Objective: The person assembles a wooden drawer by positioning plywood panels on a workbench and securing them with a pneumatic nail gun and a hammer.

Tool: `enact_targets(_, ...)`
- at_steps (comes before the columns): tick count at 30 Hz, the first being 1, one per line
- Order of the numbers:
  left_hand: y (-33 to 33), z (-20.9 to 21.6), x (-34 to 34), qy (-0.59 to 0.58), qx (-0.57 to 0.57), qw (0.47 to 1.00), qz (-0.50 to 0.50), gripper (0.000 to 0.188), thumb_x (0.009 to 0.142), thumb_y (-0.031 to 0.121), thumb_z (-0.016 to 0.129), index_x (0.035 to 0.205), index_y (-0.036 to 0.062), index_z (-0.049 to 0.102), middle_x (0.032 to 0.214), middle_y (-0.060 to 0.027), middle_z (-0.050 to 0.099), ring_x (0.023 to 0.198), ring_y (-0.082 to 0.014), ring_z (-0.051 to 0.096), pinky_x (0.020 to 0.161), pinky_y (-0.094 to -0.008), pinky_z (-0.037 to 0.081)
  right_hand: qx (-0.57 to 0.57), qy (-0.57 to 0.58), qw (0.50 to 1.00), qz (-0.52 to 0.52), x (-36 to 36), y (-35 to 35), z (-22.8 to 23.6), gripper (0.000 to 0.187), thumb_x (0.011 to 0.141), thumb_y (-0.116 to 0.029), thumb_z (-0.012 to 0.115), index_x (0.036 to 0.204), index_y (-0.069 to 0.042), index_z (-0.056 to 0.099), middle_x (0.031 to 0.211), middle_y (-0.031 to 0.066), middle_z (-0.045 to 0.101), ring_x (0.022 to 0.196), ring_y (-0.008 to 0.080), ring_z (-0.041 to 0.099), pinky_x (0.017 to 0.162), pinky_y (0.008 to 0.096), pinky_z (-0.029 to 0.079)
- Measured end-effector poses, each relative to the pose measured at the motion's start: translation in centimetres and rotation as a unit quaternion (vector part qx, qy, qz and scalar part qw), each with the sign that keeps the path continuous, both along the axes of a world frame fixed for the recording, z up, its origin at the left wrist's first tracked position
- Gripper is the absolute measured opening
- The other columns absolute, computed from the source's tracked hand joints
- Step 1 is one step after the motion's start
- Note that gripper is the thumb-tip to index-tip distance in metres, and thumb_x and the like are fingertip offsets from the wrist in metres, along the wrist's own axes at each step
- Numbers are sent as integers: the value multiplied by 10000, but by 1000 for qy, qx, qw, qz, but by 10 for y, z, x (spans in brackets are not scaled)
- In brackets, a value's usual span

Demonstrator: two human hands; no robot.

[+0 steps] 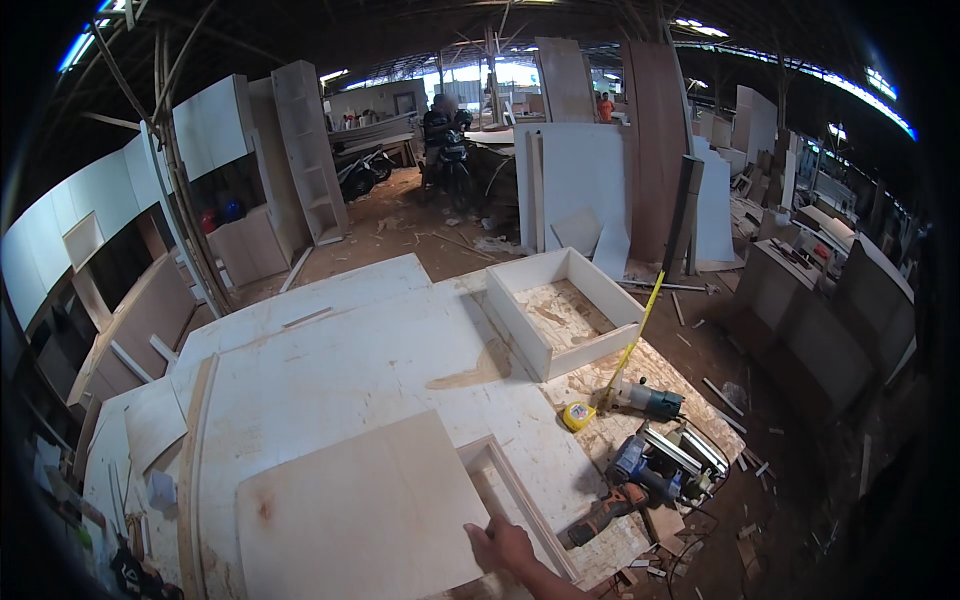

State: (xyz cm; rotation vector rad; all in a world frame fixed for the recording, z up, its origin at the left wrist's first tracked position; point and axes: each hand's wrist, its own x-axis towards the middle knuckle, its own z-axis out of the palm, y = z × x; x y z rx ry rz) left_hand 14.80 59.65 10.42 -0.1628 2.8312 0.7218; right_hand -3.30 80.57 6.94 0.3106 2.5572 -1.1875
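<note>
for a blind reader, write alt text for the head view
A right hand touches the edge of a flat board that partly hides a shallow wooden frame on a table. Power tools and a yellow tape measure lie to the right; an open box sits beyond.

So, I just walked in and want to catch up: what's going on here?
A person's right hand is at the edge of a flat wooden panel, which partly covers a shallow wooden frame on the worktable. The left hand is out of view. An open box, a tape measure and power tools lie nearby.
</note>
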Motion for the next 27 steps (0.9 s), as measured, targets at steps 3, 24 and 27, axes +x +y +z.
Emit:
enact_targets(3,1,13,0,4,11,1000,-6,315,941,361,573,906,94,736,952,-134,737,959,-356,647,1143,-589,277,10,-11,1000,4,1,-2,7,693,901,-705,621,955,-16,685,873,223,739,869,418,725,801,487,562)
enact_targets(24,8,25,-7,-48,32,997,48,262,936,273,588,983,66,742,1022,-141,741,994,-357,644,1093,-546,350,32,-71,984,163,9,32,3,793,971,-744,443,1141,-12,699,1044,281,729,1036,461,694,926,519,529)
enact_targets(27,3,11,0,-40,22,998,44,262,938,275,592,996,68,742,1042,-139,739,1011,-353,641,1118,-562,316,-15,-91,977,195,12,37,4,821,977,-747,430,1179,4,694,1080,299,718,1069,454,687,934,501,527)
